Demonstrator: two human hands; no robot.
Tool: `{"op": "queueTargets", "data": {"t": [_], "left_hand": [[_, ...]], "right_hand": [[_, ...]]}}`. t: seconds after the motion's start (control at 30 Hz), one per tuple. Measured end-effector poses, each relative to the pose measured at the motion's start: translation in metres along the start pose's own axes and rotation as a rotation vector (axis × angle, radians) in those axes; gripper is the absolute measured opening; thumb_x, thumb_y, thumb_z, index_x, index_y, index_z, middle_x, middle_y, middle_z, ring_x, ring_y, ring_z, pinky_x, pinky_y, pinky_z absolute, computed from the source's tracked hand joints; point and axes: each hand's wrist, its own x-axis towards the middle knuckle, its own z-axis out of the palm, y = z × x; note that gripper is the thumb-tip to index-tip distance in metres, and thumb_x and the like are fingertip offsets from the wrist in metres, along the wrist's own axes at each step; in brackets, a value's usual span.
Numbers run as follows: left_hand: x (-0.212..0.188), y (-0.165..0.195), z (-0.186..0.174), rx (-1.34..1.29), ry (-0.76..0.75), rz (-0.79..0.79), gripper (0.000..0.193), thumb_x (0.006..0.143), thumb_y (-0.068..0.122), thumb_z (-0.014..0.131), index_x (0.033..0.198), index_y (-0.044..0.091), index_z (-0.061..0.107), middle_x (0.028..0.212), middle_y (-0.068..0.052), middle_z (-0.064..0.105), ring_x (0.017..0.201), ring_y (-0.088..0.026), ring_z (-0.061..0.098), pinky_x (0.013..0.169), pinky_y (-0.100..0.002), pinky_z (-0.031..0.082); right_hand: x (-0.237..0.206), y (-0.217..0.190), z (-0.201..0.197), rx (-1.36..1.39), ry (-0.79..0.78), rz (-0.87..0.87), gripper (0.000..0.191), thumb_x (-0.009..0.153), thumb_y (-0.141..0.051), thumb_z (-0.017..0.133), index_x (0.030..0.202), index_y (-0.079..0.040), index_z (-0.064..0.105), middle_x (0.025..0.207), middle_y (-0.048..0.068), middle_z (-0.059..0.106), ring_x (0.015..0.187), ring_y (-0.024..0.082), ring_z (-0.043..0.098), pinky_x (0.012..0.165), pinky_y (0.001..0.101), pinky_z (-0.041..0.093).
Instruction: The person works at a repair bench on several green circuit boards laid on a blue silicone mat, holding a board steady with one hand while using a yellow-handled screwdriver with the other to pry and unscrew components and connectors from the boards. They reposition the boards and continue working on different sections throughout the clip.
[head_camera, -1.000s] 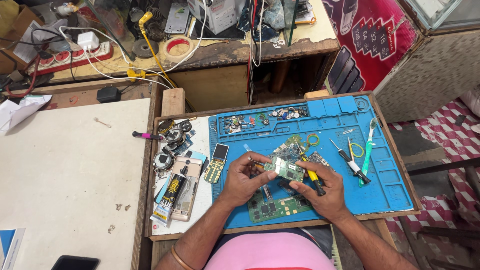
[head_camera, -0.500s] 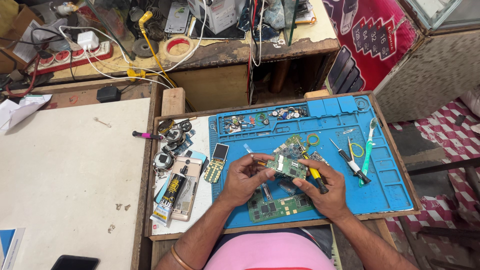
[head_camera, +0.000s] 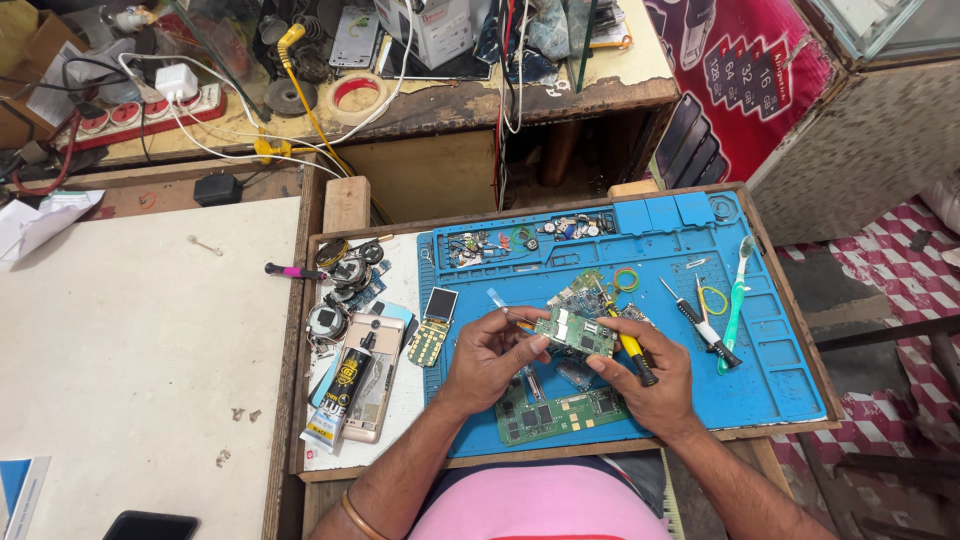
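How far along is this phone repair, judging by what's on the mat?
Done: the phone is already apart, with a keypad piece and another green board lying loose on the blue mat. In hand: the left hand and right hand hold a small circuit board; the right also grips a yellow-handled screwdriver. Left: nothing looks reassembled yet.

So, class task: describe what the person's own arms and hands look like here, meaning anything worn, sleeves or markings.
Both forearms are bare, with no sleeves in view. The left hand has a thin gold-coloured bangle further up its forearm. The right hand shows no glove, watch or ring that can be made out. A pink garment covers the body at the bottom edge.
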Motion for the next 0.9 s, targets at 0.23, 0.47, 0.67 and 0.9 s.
{"op": "queueTargets", "data": {"t": [0.23, 0.47, 0.67, 0.9], "left_hand": [[-0.0003, 0.0001, -0.0003, -0.004, -0.006, 0.003, 0.037, 0.098, 0.018, 0.073, 0.128, -0.003, 0.066, 0.099, -0.012, 0.076, 0.086, -0.012, 0.074, 0.075, -0.025, 0.061], [-0.0001, 0.0018, 0.0014, 0.029, -0.003, -0.014, 0.035, 0.101, 0.02, 0.069, 0.127, -0.002, 0.063, 0.094, -0.01, 0.074, 0.084, -0.011, 0.073, 0.071, -0.023, 0.059], [0.0005, 0.0031, 0.0027, 0.013, -0.012, -0.046, 0.036, 0.102, 0.022, 0.066, 0.129, -0.002, 0.06, 0.092, -0.009, 0.073, 0.086, -0.011, 0.074, 0.077, -0.025, 0.063], [0.001, 0.0075, 0.0047, 0.007, -0.016, -0.015, 0.037, 0.103, 0.021, 0.066, 0.131, -0.002, 0.061, 0.095, -0.008, 0.073, 0.086, -0.012, 0.073, 0.077, -0.026, 0.063]], "right_hand": [[0.0004, -0.0003, 0.0, -0.005, -0.002, 0.008, 0.048, 0.082, -0.024, 0.085, 0.124, -0.006, 0.071, 0.095, 0.002, 0.071, 0.083, 0.008, 0.063, 0.07, 0.0227, 0.052], [0.0008, 0.0021, 0.0, -0.015, -0.004, -0.003, 0.048, 0.082, -0.026, 0.085, 0.123, -0.006, 0.071, 0.095, 0.002, 0.071, 0.084, 0.008, 0.063, 0.07, 0.0227, 0.052], [0.0014, 0.0051, -0.0003, -0.054, -0.004, -0.013, 0.05, 0.079, -0.025, 0.088, 0.122, -0.006, 0.072, 0.091, 0.003, 0.069, 0.081, 0.009, 0.062, 0.069, 0.0235, 0.051], [0.0022, -0.0027, 0.0003, -0.046, 0.001, -0.019, 0.05, 0.079, -0.023, 0.088, 0.122, -0.006, 0.072, 0.09, 0.003, 0.069, 0.081, 0.008, 0.064, 0.068, 0.0223, 0.052]]}}
